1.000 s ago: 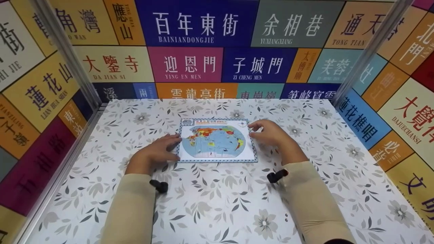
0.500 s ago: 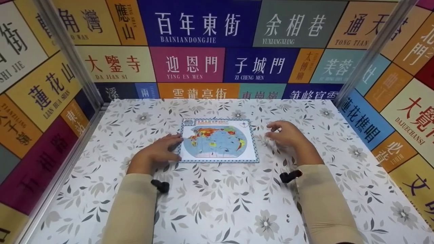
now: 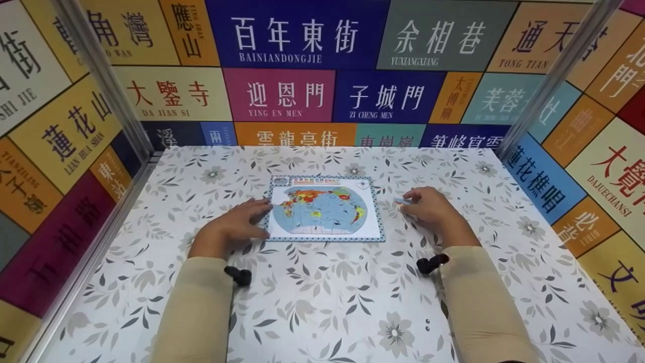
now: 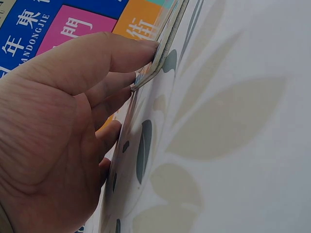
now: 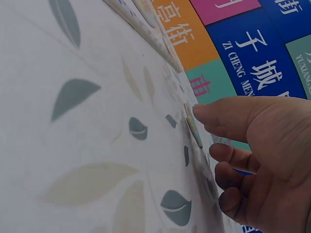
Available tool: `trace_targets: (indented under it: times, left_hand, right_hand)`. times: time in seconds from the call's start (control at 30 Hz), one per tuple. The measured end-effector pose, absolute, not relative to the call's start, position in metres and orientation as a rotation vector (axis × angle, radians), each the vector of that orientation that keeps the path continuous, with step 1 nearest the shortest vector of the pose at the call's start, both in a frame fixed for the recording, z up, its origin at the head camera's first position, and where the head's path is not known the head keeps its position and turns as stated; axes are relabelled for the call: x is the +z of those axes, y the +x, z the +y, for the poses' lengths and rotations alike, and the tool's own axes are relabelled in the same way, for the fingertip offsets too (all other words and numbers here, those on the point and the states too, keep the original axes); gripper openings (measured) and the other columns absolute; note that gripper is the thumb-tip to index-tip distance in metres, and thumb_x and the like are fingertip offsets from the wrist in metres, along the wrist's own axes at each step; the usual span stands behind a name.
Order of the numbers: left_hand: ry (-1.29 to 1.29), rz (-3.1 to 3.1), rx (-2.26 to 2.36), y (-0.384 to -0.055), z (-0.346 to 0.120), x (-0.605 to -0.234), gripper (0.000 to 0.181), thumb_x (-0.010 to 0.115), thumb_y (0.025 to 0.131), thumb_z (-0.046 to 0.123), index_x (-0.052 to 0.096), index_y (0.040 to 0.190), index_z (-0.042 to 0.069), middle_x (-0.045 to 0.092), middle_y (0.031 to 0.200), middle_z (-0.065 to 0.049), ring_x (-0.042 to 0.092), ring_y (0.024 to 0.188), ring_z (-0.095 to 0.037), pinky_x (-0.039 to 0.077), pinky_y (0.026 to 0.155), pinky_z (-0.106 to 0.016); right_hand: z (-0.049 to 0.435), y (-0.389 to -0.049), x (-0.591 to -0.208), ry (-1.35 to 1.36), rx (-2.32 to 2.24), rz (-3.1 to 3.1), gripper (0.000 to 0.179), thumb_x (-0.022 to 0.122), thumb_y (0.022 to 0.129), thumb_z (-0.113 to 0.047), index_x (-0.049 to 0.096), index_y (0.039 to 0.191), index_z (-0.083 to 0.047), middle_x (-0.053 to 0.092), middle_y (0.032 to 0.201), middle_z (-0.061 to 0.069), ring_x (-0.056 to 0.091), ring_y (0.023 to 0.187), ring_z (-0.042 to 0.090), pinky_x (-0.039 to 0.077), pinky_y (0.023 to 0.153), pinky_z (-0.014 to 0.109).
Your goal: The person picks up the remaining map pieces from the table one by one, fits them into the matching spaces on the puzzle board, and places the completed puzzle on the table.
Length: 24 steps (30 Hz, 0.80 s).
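Note:
A world map jigsaw puzzle, with a blue dotted border, lies flat on the patterned table. My left hand rests at its left edge, fingers spread; in the left wrist view the thumb touches the board's edge near a corner. To the right of the board, my right hand pinches a small flat puzzle piece that sticks out past thumb and forefinger. The right wrist view shows this piece at the thumb tip, close over the table, with the other fingers curled. The forefinger is hidden there behind the thumb.
The white table carries a grey leaf and flower print. Coloured sign panels close it in at the back and both sides, with metal posts at the rear corners. A dark wrist mount sits on each sleeve.
My right hand has moved right, away from the board's right edge, and dipped slightly. A small puzzle piece now shows at its fingertips. The left hand and the board have stayed put.

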<state>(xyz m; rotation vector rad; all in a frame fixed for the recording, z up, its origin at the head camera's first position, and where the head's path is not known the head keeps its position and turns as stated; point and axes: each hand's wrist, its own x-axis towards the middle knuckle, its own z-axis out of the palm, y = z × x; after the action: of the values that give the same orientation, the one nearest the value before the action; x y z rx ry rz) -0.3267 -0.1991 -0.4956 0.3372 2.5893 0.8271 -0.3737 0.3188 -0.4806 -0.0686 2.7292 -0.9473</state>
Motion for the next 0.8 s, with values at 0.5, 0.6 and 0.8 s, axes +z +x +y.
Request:
trace_targets:
  times: [0.5, 0.6, 0.8]
  left_hand:
    - [0.271, 2.542, 0.898, -0.327, -0.199, -0.494, 0.087, 0.081, 0.09, 0.033, 0.04, 0.166, 0.035, 0.018, 0.181, 0.014, -0.002, 0.172, -0.026, 0.002, 0.137, -0.064]
    - [0.259, 2.542, 0.9, -0.327, -0.199, -0.495, 0.086, 0.081, 0.09, 0.033, 0.04, 0.166, 0.037, 0.018, 0.18, 0.016, -0.002, 0.172, -0.025, 0.002, 0.137, -0.065]
    - [0.278, 2.548, 0.9, -0.327, -0.199, -0.494, 0.087, 0.081, 0.09, 0.033, 0.04, 0.166, 0.035, 0.018, 0.181, 0.014, -0.001, 0.172, -0.026, 0.002, 0.137, -0.065]
  right_hand:
    - [0.313, -0.376, -0.489, -0.022, -0.875, 2.766, 0.048, 0.072, 0.101, -0.034, 0.065, 0.143, -0.011, 0.053, 0.154, 0.021, 0.048, 0.148, 0.045, 0.036, 0.127, 0.063]
    - [0.312, -0.375, -0.489, -0.032, -0.866, 2.774, 0.048, 0.072, 0.101, -0.034, 0.066, 0.142, -0.01, 0.053, 0.153, 0.021, 0.048, 0.147, 0.045, 0.036, 0.127, 0.063]
    - [0.308, -0.374, -0.488, -0.135, -0.853, 2.793, 0.044, 0.069, 0.102, -0.027, 0.067, 0.141, -0.007, 0.057, 0.146, 0.023, 0.054, 0.14, 0.045, 0.041, 0.123, 0.063]
